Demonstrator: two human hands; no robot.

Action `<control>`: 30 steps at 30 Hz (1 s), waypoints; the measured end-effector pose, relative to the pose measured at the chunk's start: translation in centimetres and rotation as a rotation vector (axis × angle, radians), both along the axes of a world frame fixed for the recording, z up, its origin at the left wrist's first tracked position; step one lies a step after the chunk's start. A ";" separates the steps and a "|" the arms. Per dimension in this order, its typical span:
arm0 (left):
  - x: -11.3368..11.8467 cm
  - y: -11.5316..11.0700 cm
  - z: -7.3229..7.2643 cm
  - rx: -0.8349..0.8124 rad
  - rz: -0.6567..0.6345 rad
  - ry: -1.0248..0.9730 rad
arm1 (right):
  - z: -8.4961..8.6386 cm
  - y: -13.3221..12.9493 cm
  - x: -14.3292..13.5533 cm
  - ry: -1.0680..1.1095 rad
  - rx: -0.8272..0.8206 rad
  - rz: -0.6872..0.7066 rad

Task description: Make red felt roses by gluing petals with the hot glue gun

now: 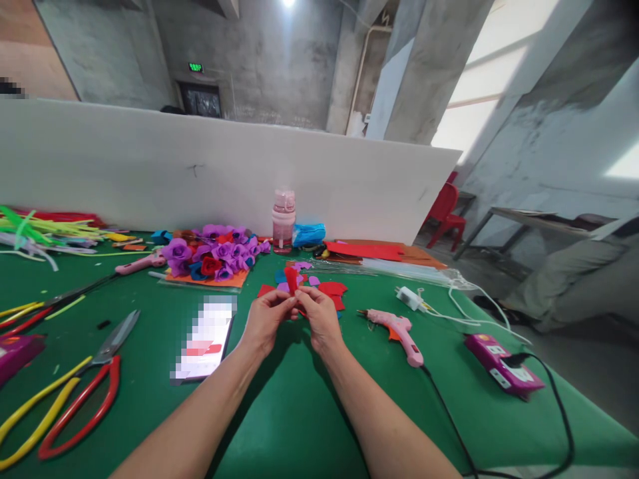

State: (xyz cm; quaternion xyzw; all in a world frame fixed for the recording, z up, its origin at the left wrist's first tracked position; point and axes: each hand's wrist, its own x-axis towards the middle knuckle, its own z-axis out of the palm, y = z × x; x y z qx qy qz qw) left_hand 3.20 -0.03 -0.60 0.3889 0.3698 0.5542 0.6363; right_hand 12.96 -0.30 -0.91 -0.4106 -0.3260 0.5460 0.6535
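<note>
A small red paper piece (291,278) stands upright between my fingertips, over the green table (294,426). My left hand (267,319) pinches it from the left, and my right hand (321,315) holds it from the right, the fingertips of both nearly touching. Around and behind the hands lie loose cut pieces: red ones (333,290) beside my right hand, with purple and blue ones further back. To the right rests a pink glue gun (399,327). A phone (207,339) with a lit screen lies left of my left hand.
Purple, red and blue paper flowers (219,251) sit back left. Behind stands a pink bottle (283,223) before a white panel (200,173). Large scissors (107,352) lie left; a purple power strip (502,362), white charger (412,299) and cables lie right. A person's leg (569,276) shows far right.
</note>
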 end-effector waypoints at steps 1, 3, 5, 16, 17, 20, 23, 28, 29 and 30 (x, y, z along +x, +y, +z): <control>0.0 0.0 0.0 0.002 0.002 0.001 | 0.0 0.0 0.0 -0.006 0.004 -0.004; 0.0 0.0 0.0 0.004 0.008 0.005 | -0.1 0.1 0.1 -0.029 0.032 -0.024; 0.0 0.0 0.1 0.005 0.012 0.014 | 0.0 0.1 0.2 -0.068 0.070 -0.048; -0.1 0.1 -0.2 0.027 0.014 0.040 | 0.7 -0.2 0.1 -0.097 0.061 -0.052; -0.1 0.2 -0.2 0.031 0.017 0.041 | 0.8 -0.3 0.1 -0.094 0.065 -0.041; -0.1 0.2 -0.4 0.036 0.020 0.040 | 0.9 -0.4 0.0 -0.078 0.062 -0.026; -0.1 0.2 -0.4 0.028 0.020 0.031 | 0.9 -0.4 0.0 -0.052 0.043 -0.028; 0.1 0.2 -0.1 0.012 0.034 0.024 | 0.7 -0.4 0.0 -0.042 0.043 -0.006; 0.1 0.1 -0.1 0.010 0.036 0.023 | 0.7 -0.4 0.0 -0.047 0.048 0.002; 0.2 0.1 -0.1 0.007 0.038 0.021 | 0.6 -0.4 0.0 -0.051 0.058 0.015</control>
